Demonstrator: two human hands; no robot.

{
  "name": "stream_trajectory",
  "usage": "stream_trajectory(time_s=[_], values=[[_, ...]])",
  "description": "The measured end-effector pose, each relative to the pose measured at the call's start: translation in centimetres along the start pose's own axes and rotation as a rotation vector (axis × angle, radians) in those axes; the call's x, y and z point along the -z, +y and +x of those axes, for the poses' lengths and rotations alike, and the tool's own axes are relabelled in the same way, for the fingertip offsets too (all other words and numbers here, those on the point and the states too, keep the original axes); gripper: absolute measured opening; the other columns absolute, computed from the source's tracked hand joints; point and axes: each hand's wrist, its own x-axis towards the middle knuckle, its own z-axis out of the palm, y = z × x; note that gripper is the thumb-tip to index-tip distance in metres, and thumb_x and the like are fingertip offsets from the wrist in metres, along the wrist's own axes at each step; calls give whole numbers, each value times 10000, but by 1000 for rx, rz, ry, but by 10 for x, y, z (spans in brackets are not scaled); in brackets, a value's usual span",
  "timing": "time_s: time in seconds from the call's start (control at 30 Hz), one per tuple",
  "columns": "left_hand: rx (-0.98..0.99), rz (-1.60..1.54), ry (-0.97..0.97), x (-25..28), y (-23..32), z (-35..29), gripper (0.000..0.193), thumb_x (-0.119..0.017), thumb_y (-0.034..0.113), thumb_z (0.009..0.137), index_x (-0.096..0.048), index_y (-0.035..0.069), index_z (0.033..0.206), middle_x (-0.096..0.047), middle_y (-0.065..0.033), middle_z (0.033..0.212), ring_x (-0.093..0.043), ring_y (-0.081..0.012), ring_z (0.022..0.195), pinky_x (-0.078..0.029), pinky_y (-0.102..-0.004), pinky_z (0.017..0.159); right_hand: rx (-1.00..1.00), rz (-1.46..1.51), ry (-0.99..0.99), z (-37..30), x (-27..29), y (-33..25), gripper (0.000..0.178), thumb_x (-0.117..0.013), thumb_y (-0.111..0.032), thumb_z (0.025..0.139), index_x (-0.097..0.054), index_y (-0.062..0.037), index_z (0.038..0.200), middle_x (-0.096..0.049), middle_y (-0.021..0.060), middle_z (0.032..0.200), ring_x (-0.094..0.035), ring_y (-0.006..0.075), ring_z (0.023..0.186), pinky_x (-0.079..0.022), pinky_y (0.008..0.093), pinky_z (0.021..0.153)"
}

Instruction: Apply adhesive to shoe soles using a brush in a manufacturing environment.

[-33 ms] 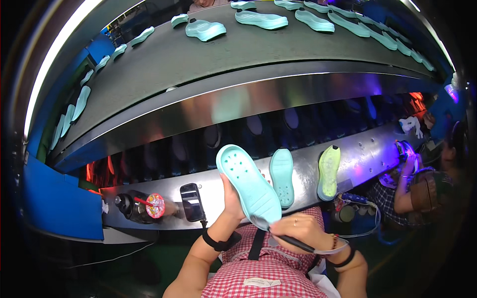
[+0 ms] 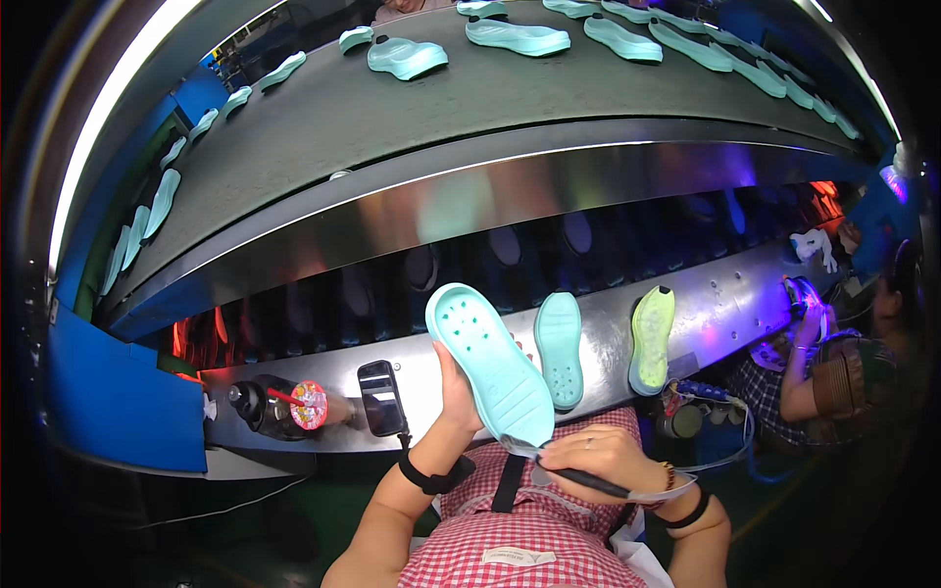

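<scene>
My left hand (image 2: pixel 456 392) grips a turquoise shoe sole (image 2: pixel 490 363) by its left side, the thumb along the edge. The sole tilts with its wide, holed end up and away and its narrower end toward me. In my right hand (image 2: pixel 603 461) is a brush (image 2: pixel 588 480) with a dark handle. The brush's pale tip lies at the near end of the sole. Just right of it, a second turquoise sole (image 2: pixel 559 343) rests on the metal ledge (image 2: pixel 608 363). Farther right lies a yellow-green sole (image 2: pixel 652 338) with a dark tip.
A phone (image 2: pixel 380 397), a dark bottle (image 2: pixel 257 407) and a cup with a red straw (image 2: pixel 309 404) stand to the left. Beyond the ledge, a conveyor belt (image 2: pixel 392 127) carries several turquoise soles. A co-worker (image 2: pixel 843 382) sits at the right, near a cable.
My right hand and the brush have shifted slightly right along the sole's near end. The held sole has barely moved, and the whole view has drifted a little.
</scene>
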Motion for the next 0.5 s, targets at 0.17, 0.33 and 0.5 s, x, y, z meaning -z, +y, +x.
stream_trajectory(time_s=[0.17, 0.33, 0.5], values=[[21, -118, -113, -31, -10, 1, 916, -132, 752, 734, -387, 16, 1218, -499, -171, 1125, -497, -347, 1036, -377, -480, 916, -140, 199, 416, 34, 18, 11, 216, -669, 1, 665, -627, 12, 876, -640, 137, 836, -633, 234, 782, -494, 287, 708], [-24, -145, -335, -35, -2, 13, 909, -151, 747, 739, -362, 22, 1245, -489, -172, 1145, -474, -342, 1066, -351, -484, 936, 10, 401, 70, 28, 16, 2, 168, -657, 35, 670, -634, 26, 835, -643, 140, 861, -632, 239, 812, -494, 303, 753], [-140, -80, -248, -29, -2, 17, 838, -241, 721, 753, -401, 46, 1223, -509, -156, 1135, -495, -351, 1032, -351, -508, 936, -76, 332, 133, 24, 19, 14, 210, -659, 8, 706, -622, 12, 913, -626, 140, 931, -609, 208, 875, -475, 280, 792]])
